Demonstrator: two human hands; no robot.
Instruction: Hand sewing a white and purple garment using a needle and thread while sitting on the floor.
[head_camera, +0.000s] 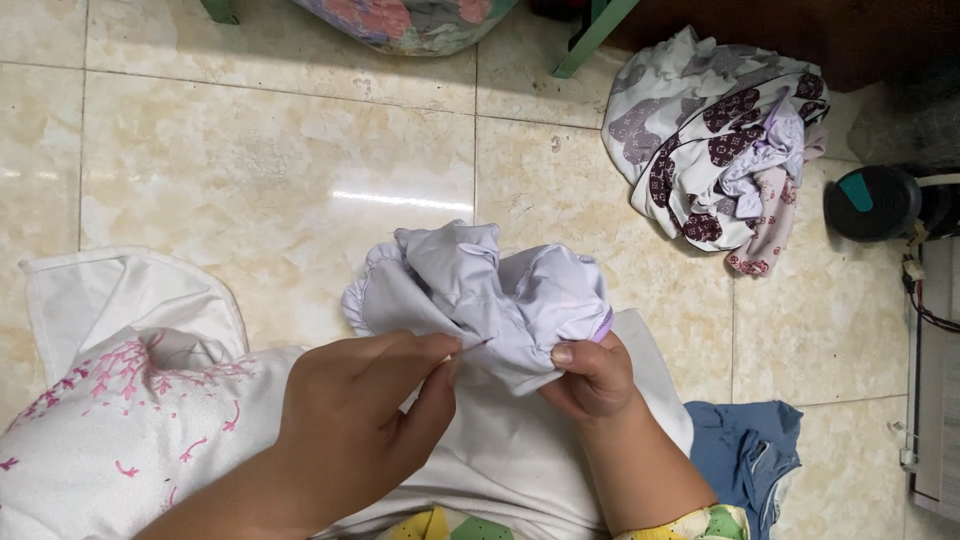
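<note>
A crumpled pale lilac cloth (480, 295) is held above the tiled floor (270, 170), its bunch running left to right between the hands, pinched by the left hand (355, 425) and gripped by the right hand (592, 375).

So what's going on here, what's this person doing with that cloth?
A person is holding a bunched pale lilac cloth over white fabric on their lap. The right hand grips the bunch from below, and the left hand pinches its edge, possibly with a needle; that's too small to tell. A patterned heap of cloth lies on the tiled floor.
</note>
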